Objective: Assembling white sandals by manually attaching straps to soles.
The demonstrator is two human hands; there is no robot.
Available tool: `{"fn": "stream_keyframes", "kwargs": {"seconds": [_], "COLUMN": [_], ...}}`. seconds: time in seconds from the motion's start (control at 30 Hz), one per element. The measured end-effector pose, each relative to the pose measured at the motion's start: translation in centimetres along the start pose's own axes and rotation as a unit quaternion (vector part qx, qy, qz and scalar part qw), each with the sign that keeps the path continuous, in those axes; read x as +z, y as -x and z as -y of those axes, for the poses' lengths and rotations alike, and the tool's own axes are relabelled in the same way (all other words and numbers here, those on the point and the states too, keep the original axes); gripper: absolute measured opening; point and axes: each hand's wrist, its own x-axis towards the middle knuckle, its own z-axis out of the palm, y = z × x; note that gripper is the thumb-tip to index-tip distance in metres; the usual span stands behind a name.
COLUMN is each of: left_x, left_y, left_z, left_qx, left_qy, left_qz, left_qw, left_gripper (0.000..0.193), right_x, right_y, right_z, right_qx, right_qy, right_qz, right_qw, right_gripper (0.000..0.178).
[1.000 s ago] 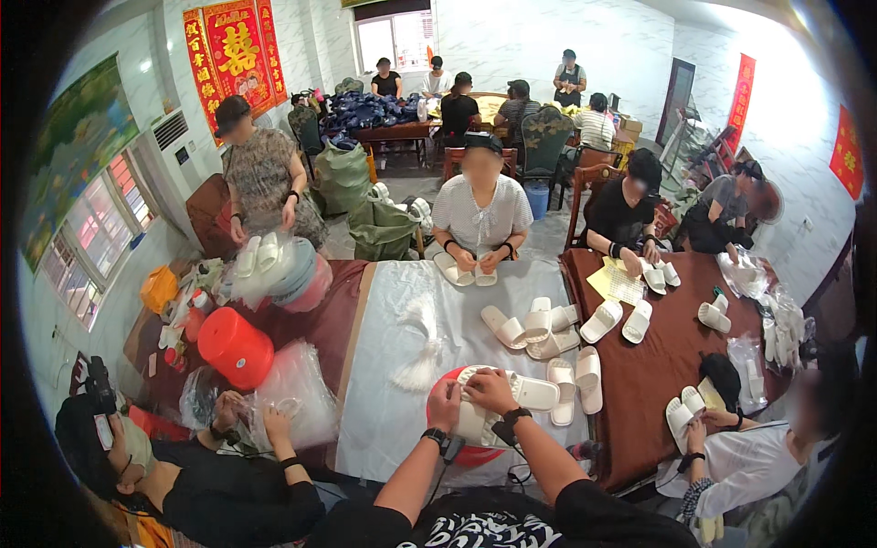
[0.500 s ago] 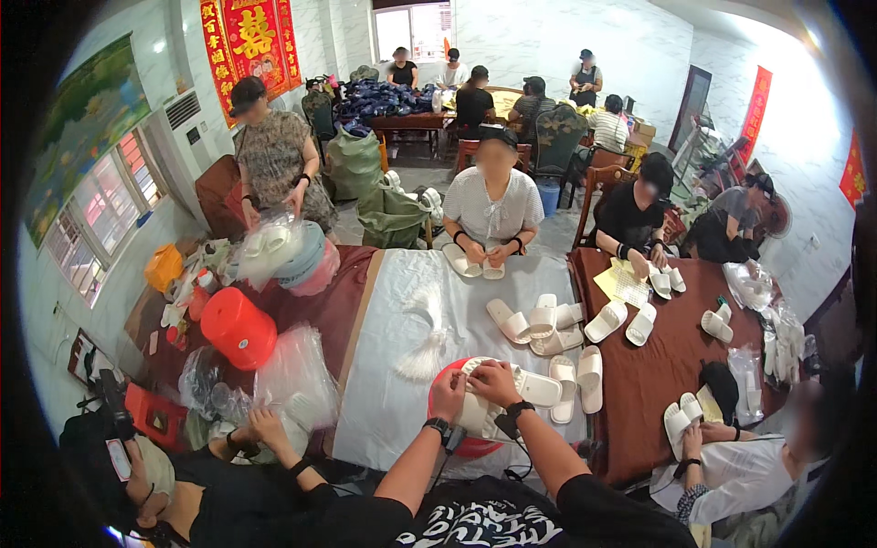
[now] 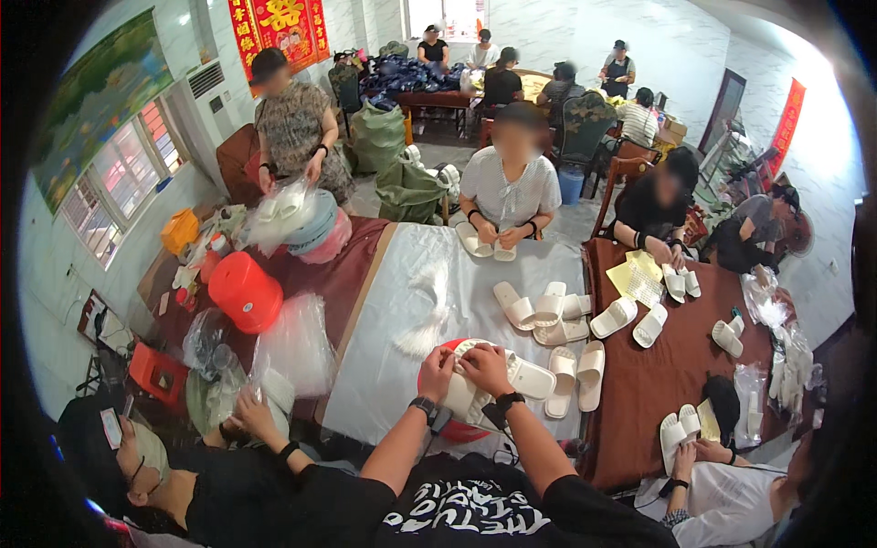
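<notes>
Cream slippers (image 3: 530, 378) lie piled on a round red stool or basin (image 3: 427, 372) right in front of me, their straps up. My left hand (image 3: 437, 373) is closed in a pinch at the left side of the pile. Close beside it, my right hand (image 3: 486, 368) pinches at the slipper's far edge. Both hands touch the slipper; anything small between the fingertips is too fine to make out. Beyond my hands a bundle of thin white strands (image 3: 427, 306), perhaps plastic ties, is spread over the grey-white table cover (image 3: 384, 347).
More cream slippers (image 3: 589, 373) lie right of the pile. At left stand a red bucket (image 3: 245, 292) and clear plastic bags (image 3: 297, 347). Co-workers handle slippers across the table (image 3: 498, 239) and at the right (image 3: 681, 437); another handles bagged slippers (image 3: 290, 212).
The view has shifted, so the room appears lower left to right. My hands have stayed at the slipper pile, with fingers drawn a little closer over its far edge.
</notes>
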Motion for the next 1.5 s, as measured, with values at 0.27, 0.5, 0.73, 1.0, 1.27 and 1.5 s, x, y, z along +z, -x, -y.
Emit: {"fn": "stream_keyframes", "kwargs": {"seconds": [0.27, 0.5, 0.73, 1.0, 1.27, 1.5], "left_x": [0.5, 0.5, -3.0, -6.0, -9.7, -13.3], "left_y": [-0.3, -0.5, 0.2, 0.6, 2.2, 2.6], "left_z": [-0.4, 0.5, -2.9, -10.8, -15.8, -23.1], "left_qx": [0.019, 0.008, -0.124, -0.08, -0.02, 0.063], "left_qy": [0.0, -0.002, 0.121, 0.194, 0.201, 0.163], "left_qz": [0.001, 0.011, 0.038, 0.09, 0.105, 0.021], "left_qw": [1.0, 1.0, 0.984, 0.974, 0.974, 0.984], "left_gripper": [0.01, 0.014, 0.025, 0.05, 0.055, 0.062], "right_x": [0.4, 0.0, -3.1, -9.7, -12.7, -16.2], "right_y": [-0.4, -0.3, -0.3, 6.2, 11.9, 13.5], "right_z": [-1.1, -0.9, -1.5, -1.1, -2.5, -5.1], "right_qx": [-0.013, -0.016, 0.061, 0.113, 0.238, 0.242], "right_qy": [0.001, -0.018, -0.306, -0.412, -0.45, -0.462], "right_qz": [-0.031, -0.037, -0.021, -0.087, -0.018, -0.11], "right_qw": [0.999, 0.999, 0.95, 0.9, 0.86, 0.846], "right_gripper": [0.018, 0.018, 0.024, 0.019, 0.024, 0.026]}}
